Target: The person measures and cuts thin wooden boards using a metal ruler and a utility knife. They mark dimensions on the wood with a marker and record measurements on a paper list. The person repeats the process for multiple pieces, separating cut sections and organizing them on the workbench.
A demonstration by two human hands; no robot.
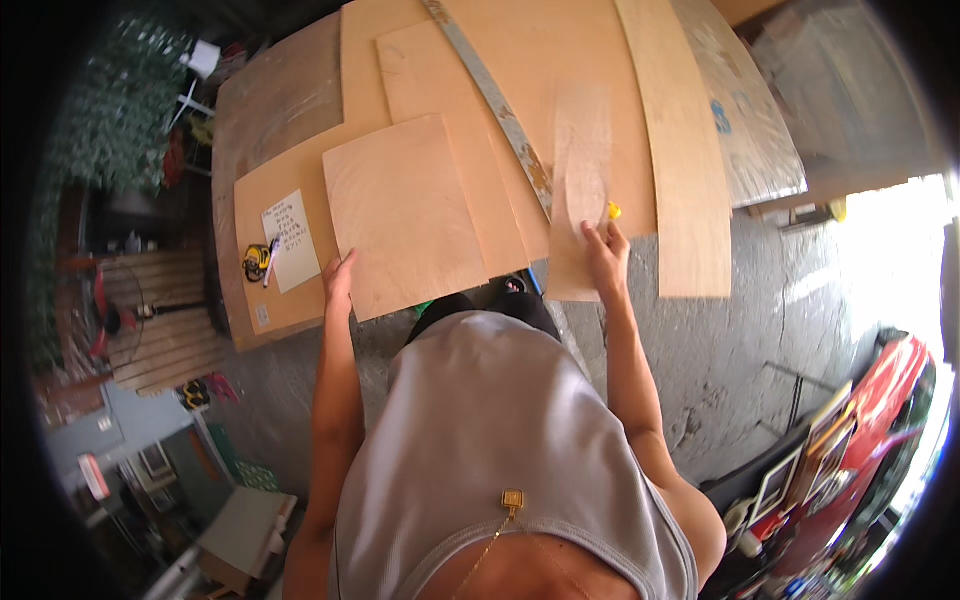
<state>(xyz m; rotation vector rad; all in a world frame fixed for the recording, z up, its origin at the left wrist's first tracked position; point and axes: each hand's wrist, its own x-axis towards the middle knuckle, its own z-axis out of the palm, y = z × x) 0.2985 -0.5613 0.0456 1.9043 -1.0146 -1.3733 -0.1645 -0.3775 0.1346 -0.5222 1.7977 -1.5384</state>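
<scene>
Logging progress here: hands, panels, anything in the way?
Left hand touching wide panel. Right hand holding narrow strip. Long bar beside it, possibly obstructing.

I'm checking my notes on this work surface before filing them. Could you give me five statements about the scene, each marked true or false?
1. The right hand holds a narrow wood-coloured strip. True.
2. The tape measure lies at the right end of the work surface. False: it lies toward the left, near a sheet of paper.
3. The left hand is at the left edge of a wide, pale brown panel. True.
4. A long grey bar lies at a slant over the boards. True.
5. The person wears a long-sleeved top. False: the grey top is sleeveless.
</scene>
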